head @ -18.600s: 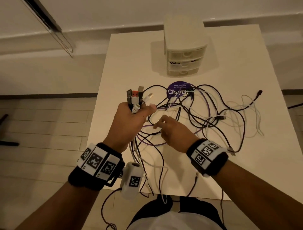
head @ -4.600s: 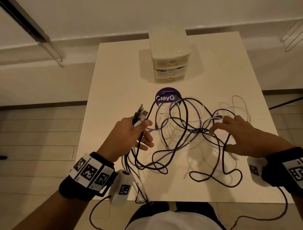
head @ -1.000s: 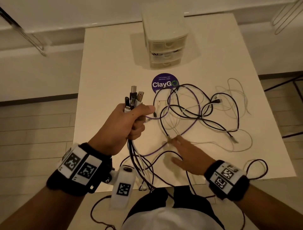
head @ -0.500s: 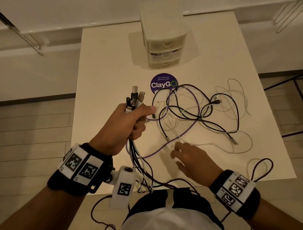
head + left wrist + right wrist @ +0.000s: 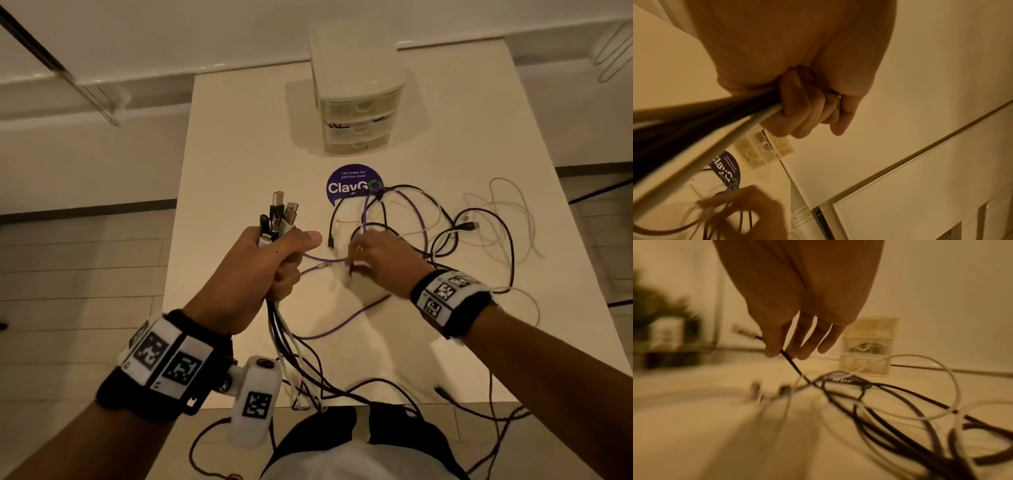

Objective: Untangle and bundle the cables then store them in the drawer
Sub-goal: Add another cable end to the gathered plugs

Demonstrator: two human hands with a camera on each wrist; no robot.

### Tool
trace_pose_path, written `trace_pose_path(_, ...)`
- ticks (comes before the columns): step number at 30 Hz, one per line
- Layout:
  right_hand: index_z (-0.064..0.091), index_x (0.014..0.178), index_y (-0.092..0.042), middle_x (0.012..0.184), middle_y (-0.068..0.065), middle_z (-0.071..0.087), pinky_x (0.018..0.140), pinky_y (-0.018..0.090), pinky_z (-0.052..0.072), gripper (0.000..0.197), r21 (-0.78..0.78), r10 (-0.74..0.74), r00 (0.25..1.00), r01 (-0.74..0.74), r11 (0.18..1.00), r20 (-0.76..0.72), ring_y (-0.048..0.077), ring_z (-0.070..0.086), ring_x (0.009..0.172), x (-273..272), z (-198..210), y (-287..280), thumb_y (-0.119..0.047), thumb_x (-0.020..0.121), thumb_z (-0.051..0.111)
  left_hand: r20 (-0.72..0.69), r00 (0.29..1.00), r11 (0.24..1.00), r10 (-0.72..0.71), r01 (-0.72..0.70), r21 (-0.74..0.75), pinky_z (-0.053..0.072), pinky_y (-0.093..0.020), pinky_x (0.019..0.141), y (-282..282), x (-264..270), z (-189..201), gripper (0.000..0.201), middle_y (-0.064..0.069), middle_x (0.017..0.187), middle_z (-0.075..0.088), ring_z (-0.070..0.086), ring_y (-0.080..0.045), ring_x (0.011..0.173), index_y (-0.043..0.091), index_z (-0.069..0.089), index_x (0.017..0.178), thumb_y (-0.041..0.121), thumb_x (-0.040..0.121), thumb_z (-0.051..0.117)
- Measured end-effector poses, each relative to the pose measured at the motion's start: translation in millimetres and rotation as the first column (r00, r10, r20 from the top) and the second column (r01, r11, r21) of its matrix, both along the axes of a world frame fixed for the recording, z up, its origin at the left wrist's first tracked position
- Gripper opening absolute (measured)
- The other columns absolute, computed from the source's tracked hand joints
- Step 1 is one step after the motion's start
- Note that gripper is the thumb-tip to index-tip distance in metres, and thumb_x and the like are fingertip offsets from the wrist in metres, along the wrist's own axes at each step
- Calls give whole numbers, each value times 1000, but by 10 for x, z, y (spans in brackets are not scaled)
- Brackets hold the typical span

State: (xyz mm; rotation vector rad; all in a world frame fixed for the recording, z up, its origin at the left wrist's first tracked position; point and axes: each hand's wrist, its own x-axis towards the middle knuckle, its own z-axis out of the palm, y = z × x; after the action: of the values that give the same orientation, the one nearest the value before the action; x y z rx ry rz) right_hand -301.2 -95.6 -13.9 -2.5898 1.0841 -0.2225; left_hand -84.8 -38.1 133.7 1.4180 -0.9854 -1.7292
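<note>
Left fingers (image 5: pixel 287 270) grip cable ends (image 5: pixel 279 219); right fingers (image 5: pixel 774 344) pinch 1 black cable (image 5: pixel 795 368)

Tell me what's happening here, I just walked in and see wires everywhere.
A person is sorting a tangle of cables on a white table. The left hand grips a bunch of cable ends, plugs sticking up. The right hand pinches a black cable near its plug, out of the pile. The small drawer unit behind stands closed; nothing is bundled yet.
</note>
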Motion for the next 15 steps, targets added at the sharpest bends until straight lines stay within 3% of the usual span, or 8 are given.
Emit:
trace_pose_path(1, 74, 103, -19, 100, 1, 68, 80, 38, 51, 14, 50, -132, 976, 125, 991, 171, 22, 61, 90, -1, 117, -111, -21, 90, 68, 3, 1000, 1000, 7, -7, -11, 11, -29, 45, -16, 20, 10, 48, 6, 51, 22, 14, -12, 43, 27, 37, 53, 22, 88, 70)
trace_pose_path(2, 74, 106, -19, 97, -2, 69, 82, 31, 50, 16, 140, -290, 895, 257, 956, 339, 17, 62, 89, -10, 273, -208, -23, 92, 66, -1, 1000, 1000, 16, -17, -24, 11, -29, 45, -20, 35, 27, 47, 6, 51, 22, 14, -12, 43, 27, 38, 53, 23, 86, 71)
trace_pose_path(3, 75, 108, -18, 95, -6, 70, 82, 23, 48, 18, 245, -421, 761, 342, 907, 494, 11, 63, 87, -22, 487, -324, -24, 94, 65, -13, 999, 998, 30, -30, -52, 12, -28, 45, -53, 43, 82, 45, 6, 51, 22, 14, -11, 43, 27, 37, 53, 24, 84, 71)
trace_pose_path(5, 75, 108, -17, 93, -10, 71, 83, 15, 48, 18, 426, -551, 514, 350, 834, 657, 3, 66, 87, 35, 781, -388, -23, 95, 64, -45, 997, 994, 65, -69, -85, 15, -25, 42, -68, 71, 71, 42, 6, 53, 21, 15, -10, 43, 25, 35, 58, 27, 78, 73)
trace_pose_path(6, 74, 107, -18, 94, -9, 71, 84, 18, 51, 16, 470, -563, 452, 310, 826, 692, 5, 67, 88, 87, 883, -374, -23, 96, 63, -63, 994, 990, 90, -96, -107, 17, -23, 41, -78, 74, 55, 40, 5, 55, 21, 16, -10, 44, 24, 35, 61, 28, 76, 73)
trace_pose_path(8, 74, 106, -20, 93, -4, 72, 85, 29, 56, 15, 513, -554, 415, 217, 831, 722, 13, 69, 89, 189, 1012, -287, -23, 96, 63, -79, 987, 973, 143, -155, -172, 22, -21, 42, -117, 37, 37, 38, 4, 58, 20, 17, -11, 47, 23, 36, 63, 22, 76, 72)
trace_pose_path(11, 74, 105, -17, 91, 2, 73, 82, 26, 56, 15, 488, -505, 475, 171, 856, 721, 13, 70, 85, 317, 1074, -113, -21, 94, 65, -7, 981, 946, 193, -188, -263, 24, -25, 47, -219, -75, 14, 40, 3, 60, 24, 19, -14, 51, 22, 36, 63, 18, 81, 71)
trace_pose_path(15, 71, 98, -14, 83, -3, 73, 74, 21, 55, 10, 445, -465, 448, 157, 881, 763, 9, 69, 77, 417, 1041, 136, -7, 90, 68, 88, 969, 934, 229, -194, -300, 32, -25, 51, -323, -270, -40, 46, 2, 62, 37, 32, -14, 52, 15, 44, 74, 42, 70, 81)
